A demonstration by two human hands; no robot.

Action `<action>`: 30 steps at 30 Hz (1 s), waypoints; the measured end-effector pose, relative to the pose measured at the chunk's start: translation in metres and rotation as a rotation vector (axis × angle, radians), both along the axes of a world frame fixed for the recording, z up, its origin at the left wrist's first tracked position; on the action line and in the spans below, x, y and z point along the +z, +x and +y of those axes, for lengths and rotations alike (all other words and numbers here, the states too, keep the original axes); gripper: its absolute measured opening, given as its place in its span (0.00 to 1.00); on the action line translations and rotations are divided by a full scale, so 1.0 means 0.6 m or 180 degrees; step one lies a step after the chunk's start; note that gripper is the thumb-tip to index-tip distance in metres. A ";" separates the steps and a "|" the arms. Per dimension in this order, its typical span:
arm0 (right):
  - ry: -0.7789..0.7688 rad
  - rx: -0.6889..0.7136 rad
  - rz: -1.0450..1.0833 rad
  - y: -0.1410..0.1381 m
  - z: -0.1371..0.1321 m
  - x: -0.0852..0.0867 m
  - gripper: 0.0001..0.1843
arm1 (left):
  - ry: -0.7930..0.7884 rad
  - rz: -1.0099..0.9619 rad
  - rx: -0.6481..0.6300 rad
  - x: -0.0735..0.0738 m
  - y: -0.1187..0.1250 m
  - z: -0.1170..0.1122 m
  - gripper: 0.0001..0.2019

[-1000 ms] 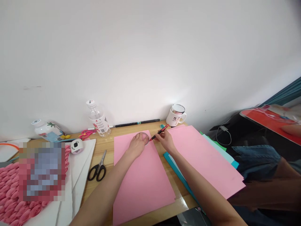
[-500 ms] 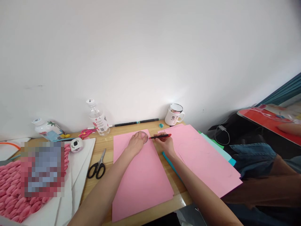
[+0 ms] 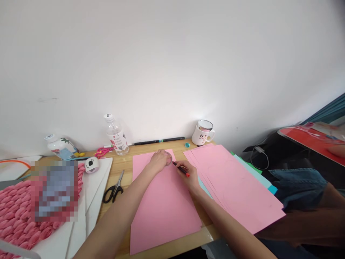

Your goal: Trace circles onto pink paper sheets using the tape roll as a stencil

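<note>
My left hand (image 3: 159, 160) presses a small clear round disc (image 3: 168, 159) down near the top edge of a pink paper sheet (image 3: 161, 212); the fingers partly cover the disc. Closed around a black pen with a red end (image 3: 182, 168), my right hand (image 3: 188, 177) rests just right of the disc. The pen's tip lies close to the disc's right rim, and its red end points down toward me. Whether the tip touches the paper is too small to tell.
Black-handled scissors (image 3: 113, 189) lie left of the sheet. Behind stand a plastic bottle (image 3: 118, 140) and a white mug (image 3: 202, 133), with dark pens (image 3: 159, 141) along the wall. More pink sheets (image 3: 242, 194) lie right. Pink rose-like pieces (image 3: 16, 212) fill the left.
My right hand has turned and moved slightly down, so the pen's red end swings from pointing right to pointing down toward me. My left hand keeps its hold on the disc. The view shifts slightly.
</note>
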State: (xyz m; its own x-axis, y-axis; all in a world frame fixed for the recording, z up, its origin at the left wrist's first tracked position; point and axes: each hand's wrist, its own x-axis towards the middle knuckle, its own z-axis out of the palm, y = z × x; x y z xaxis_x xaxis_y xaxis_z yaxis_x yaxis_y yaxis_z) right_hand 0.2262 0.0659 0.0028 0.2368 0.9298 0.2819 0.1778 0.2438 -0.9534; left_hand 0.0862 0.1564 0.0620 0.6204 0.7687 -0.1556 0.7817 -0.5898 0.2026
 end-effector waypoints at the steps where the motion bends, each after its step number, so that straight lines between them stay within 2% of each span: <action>1: 0.0021 -0.0021 -0.0077 -0.003 -0.003 0.000 0.03 | 0.0009 0.0044 0.0002 0.002 0.001 0.000 0.11; 8: 0.0138 0.0152 -0.0379 -0.031 -0.025 -0.008 0.04 | 0.0023 0.0243 0.0028 0.011 0.007 0.000 0.14; 14: 0.0409 0.0061 -0.1025 -0.052 -0.042 0.012 0.07 | -0.0020 0.0371 0.0101 0.014 0.013 0.008 0.15; 19: 0.0599 0.0489 -0.1556 -0.056 -0.047 0.013 0.14 | -0.0071 0.0436 0.0104 0.013 0.018 0.018 0.14; 23: 0.0641 0.0604 -0.1924 -0.057 -0.038 0.007 0.19 | -0.0046 0.0451 0.0081 0.015 0.019 0.020 0.12; 30: 0.0446 0.0679 -0.2226 -0.053 -0.033 0.034 0.25 | -0.0050 0.0497 0.0060 0.022 0.018 0.019 0.10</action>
State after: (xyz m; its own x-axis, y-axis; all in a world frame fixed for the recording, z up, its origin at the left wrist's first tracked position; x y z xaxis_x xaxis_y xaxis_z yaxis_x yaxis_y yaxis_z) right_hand 0.1945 0.0460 0.0231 -0.2230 0.8797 0.4199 0.6668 0.4519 -0.5926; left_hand 0.0967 0.1678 0.0752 0.5732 0.7766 -0.2613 0.8153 -0.5726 0.0868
